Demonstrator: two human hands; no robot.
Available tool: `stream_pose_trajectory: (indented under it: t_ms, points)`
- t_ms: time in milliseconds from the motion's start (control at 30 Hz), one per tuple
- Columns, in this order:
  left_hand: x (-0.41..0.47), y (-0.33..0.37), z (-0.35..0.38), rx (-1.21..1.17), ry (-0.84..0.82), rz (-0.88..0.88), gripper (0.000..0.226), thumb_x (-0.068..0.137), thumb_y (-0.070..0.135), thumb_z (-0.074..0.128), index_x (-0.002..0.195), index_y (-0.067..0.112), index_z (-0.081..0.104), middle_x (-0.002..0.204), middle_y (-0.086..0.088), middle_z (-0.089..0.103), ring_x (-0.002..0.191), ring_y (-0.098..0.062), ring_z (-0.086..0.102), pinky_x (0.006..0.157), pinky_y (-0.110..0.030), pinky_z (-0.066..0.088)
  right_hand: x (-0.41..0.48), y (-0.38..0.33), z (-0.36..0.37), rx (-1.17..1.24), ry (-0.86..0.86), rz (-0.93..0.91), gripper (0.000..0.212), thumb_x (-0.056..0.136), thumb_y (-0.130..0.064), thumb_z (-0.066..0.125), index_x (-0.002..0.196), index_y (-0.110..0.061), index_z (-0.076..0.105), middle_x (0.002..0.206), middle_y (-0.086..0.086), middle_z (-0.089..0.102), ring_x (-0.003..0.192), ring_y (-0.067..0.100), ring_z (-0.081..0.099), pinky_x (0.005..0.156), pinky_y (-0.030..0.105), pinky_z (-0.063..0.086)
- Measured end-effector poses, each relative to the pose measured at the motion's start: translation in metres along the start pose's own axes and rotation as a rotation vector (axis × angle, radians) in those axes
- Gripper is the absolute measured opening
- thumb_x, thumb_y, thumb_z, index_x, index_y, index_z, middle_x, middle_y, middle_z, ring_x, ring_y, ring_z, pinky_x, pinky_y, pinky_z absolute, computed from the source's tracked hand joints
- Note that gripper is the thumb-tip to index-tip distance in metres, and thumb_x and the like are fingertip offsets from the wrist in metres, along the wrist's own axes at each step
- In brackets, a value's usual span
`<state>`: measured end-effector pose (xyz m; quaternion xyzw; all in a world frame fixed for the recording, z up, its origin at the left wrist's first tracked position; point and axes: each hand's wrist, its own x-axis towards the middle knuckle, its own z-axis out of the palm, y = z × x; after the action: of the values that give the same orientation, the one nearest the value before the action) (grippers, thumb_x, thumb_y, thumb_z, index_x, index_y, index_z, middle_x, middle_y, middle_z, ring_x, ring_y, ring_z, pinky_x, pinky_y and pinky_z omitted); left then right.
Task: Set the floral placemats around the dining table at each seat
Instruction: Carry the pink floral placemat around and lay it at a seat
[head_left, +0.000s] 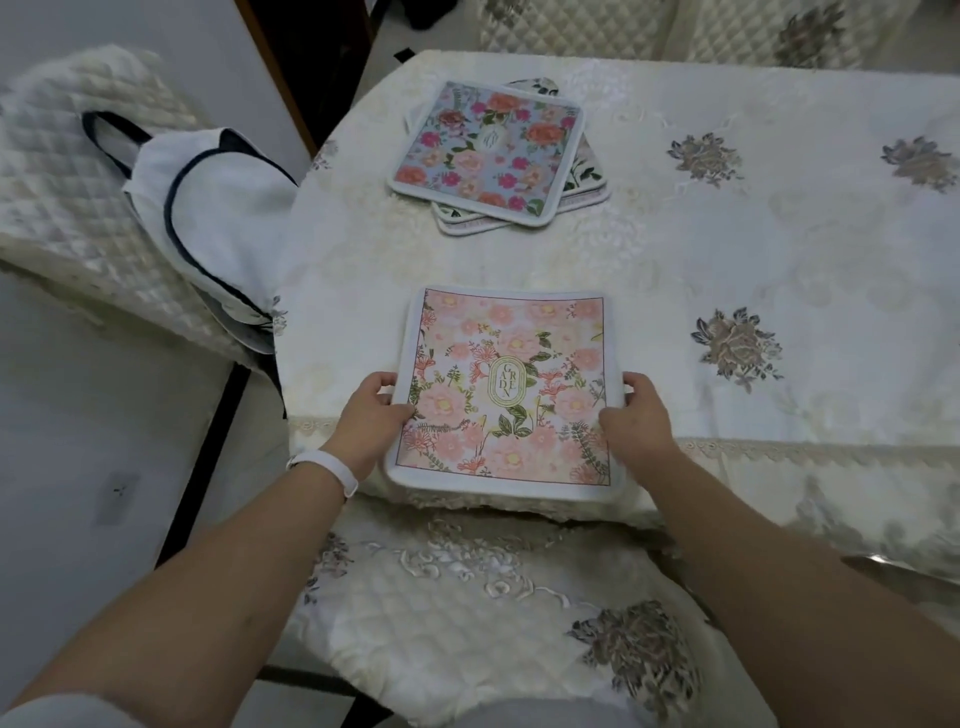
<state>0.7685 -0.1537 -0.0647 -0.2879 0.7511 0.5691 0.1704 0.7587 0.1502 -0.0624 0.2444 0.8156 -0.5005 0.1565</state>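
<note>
Both hands hold one pink floral placemat (506, 395) by its side edges at the near edge of the table (727, 249). The left hand (371, 413) closes its grip on the left edge, thumb on top, the other fingers hidden beneath the mat. The right hand (636, 415) grips the right edge the same way, its fingertips also out of sight under the mat. The mat's near edge overhangs the table rim; whether its far part rests on the cloth is hard to tell. Beyond the grip, farther across the table, lies a stack of placemats (493, 150), a blue floral one on top; those below show only corners, so their number is unclear. Left of the grip, a white bag (208, 223) sits on a quilted chair (67, 171), blurred. Below the grip, another chair seat (467, 613) is partly covered by the forearms.
</note>
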Motion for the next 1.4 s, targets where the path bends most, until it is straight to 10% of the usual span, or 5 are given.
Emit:
stream_pose_trajectory:
  t_ms: [400, 567, 1400]
  points:
    - [-0.011, -0.024, -0.022, 0.397, -0.004, 0.19, 0.041, 0.083, 0.005, 0.07, 0.119, 0.016, 0.053, 0.107, 0.0, 0.059, 0.1, -0.019, 0.058, 0.087, -0.032, 0.047, -0.025, 0.053, -0.01, -0.583, -0.051, -0.233, 0.054, 0.084, -0.013, 0.061, 0.135, -0.008, 0.046, 0.125, 0.01, 0.05, 0.112, 0.026, 0.048, 0.096, 0.036, 0.04]
    - [-0.015, -0.051, -0.037, 0.901, -0.211, 0.361, 0.089, 0.066, 0.052, 0.08, 0.141, 0.02, 0.043, 0.14, 0.002, 0.048, 0.127, -0.02, 0.046, 0.107, -0.043, 0.04, -0.038, 0.078, -0.013, -0.78, -0.097, -0.35, 0.069, 0.085, -0.043, 0.061, 0.144, -0.015, 0.039, 0.15, 0.003, 0.035, 0.138, 0.022, 0.03, 0.115, 0.038, 0.026]
    - [-0.017, -0.053, -0.026, 1.074, -0.081, 0.53, 0.095, 0.07, 0.057, 0.075, 0.149, 0.021, 0.034, 0.157, -0.005, 0.027, 0.139, -0.028, 0.03, 0.11, -0.046, 0.036, -0.042, 0.083, -0.007, -0.907, -0.037, -0.388, 0.084, 0.077, -0.065, 0.055, 0.147, -0.029, 0.028, 0.156, -0.005, 0.025, 0.143, 0.02, 0.021, 0.116, 0.048, 0.022]
